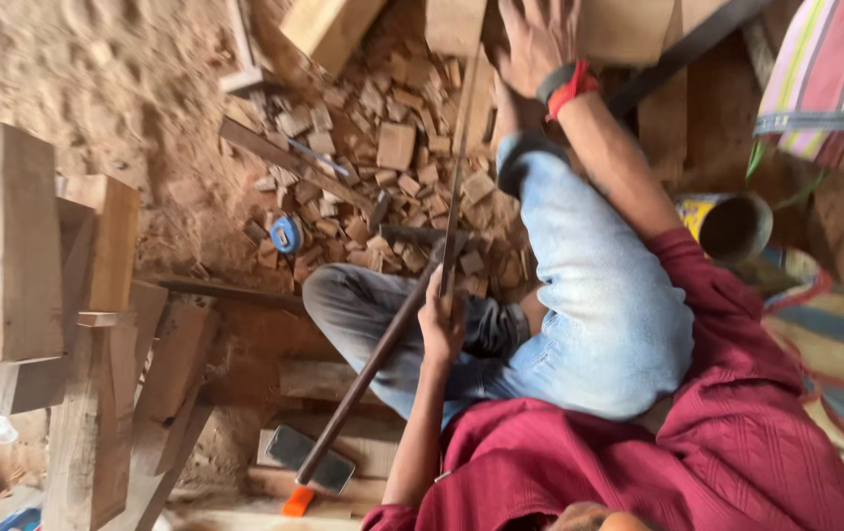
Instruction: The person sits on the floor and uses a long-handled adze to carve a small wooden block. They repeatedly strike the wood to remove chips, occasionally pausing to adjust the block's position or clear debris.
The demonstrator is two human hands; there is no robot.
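Right now I am sitting on the ground in faded blue jeans (599,315) and a dark red shirt (697,442), with my hands well apart. My left hand (441,320) is closing its fingers around a long thin wooden stick (458,167) that is running upward from my lap over a heap of small cut wood blocks (392,147). My right hand (537,39), wearing a red and black wristband (567,87), is pressing flat with fingers spread against a pale wooden block (628,29) beyond my knee. Beside my left hand, a dark-handled hammer (312,457) is lying slantwise. Near the scraps, a blue tape measure (286,234) is resting.
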